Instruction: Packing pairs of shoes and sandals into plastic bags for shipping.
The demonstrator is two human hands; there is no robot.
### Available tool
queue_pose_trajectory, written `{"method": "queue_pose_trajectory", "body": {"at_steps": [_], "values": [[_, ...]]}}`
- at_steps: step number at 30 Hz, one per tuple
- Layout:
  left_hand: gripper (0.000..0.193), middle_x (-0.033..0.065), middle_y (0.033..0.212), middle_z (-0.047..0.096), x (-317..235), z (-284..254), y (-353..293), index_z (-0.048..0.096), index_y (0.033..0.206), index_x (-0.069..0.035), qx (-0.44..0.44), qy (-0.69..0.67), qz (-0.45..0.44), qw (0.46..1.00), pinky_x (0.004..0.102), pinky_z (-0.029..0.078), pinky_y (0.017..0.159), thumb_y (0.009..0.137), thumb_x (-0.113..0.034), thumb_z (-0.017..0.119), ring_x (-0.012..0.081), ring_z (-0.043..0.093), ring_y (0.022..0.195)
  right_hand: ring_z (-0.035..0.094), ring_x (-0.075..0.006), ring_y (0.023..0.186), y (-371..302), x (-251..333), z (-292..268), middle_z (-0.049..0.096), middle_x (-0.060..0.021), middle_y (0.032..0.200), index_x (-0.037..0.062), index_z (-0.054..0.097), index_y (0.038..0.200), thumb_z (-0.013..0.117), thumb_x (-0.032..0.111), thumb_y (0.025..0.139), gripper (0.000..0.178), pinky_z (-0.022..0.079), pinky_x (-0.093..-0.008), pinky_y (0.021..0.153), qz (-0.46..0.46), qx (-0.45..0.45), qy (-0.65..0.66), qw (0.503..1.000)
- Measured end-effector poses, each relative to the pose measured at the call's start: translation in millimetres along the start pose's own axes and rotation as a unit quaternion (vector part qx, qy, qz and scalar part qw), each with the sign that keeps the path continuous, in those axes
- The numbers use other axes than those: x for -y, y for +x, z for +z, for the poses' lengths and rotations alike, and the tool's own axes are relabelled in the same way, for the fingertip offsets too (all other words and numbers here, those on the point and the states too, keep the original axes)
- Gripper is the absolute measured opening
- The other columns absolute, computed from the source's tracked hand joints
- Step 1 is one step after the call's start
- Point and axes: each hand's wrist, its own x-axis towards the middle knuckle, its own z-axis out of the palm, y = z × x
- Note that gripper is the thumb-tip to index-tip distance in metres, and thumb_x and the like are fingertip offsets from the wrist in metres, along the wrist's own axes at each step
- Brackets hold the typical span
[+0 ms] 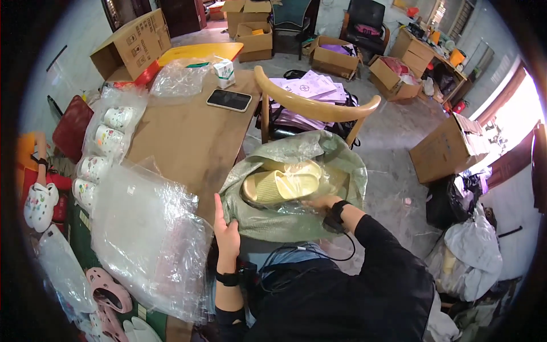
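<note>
A pair of pale yellow-green slippers (283, 186) in clear plastic lies in the mouth of a light green woven sack (256, 221). My right hand (323, 203) reaches into the sack from the right. Its fingers are closed at the near edge of the slippers' plastic, with the tips partly hidden. At the sack's left rim is my left hand (228, 236), upright, with a finger stretched up and the thumb apart. It touches the sack's edge beside a stack of clear plastic bags (148, 228).
A phone (229, 100) and a small carton (224, 74) lie on the brown table (171, 125). White decorated clogs (108, 139) in plastic line its left side. Another person's hand (40, 171) is above white clogs at far left. A wooden chair (319, 105) stands beyond the sack.
</note>
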Motion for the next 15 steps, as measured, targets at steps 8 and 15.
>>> {"method": "queue_pose_trajectory", "body": {"at_steps": [8, 15], "values": [[0.076, 0.0169, 0.140, 0.040, 13, -12, 11, 0.034, 0.141, -0.004, 0.006, 0.102, 0.023, 0.994, 0.0296, 0.025, 0.106, 0.067, 0.013, 0.033, 0.0236, 0.038, 0.128, 0.060, -0.0192, 0.085, -10, -71, -85, 0.066, -0.0095, 0.099, 0.0039, 0.068, 0.100, 0.073, 0.055, 0.068, 0.060, 0.048, -0.0333, 0.075, 0.094, 0.038, 0.033, 0.994], [0.068, 0.0162, 0.132, 0.049, 7, 13, 24, 0.046, 0.133, -0.002, 0.013, 0.069, 0.027, 0.997, 0.0287, 0.029, 0.104, 0.068, 0.013, 0.032, 0.0221, 0.045, 0.122, 0.057, -0.0340, 0.104, 83, -231, -111, 0.060, -0.0192, 0.114, 0.0027, 0.064, 0.107, 0.063, 0.018, 0.074, 0.036, 0.045, -0.0402, 0.087, 0.121, -0.255, -0.086, 0.956]]}}
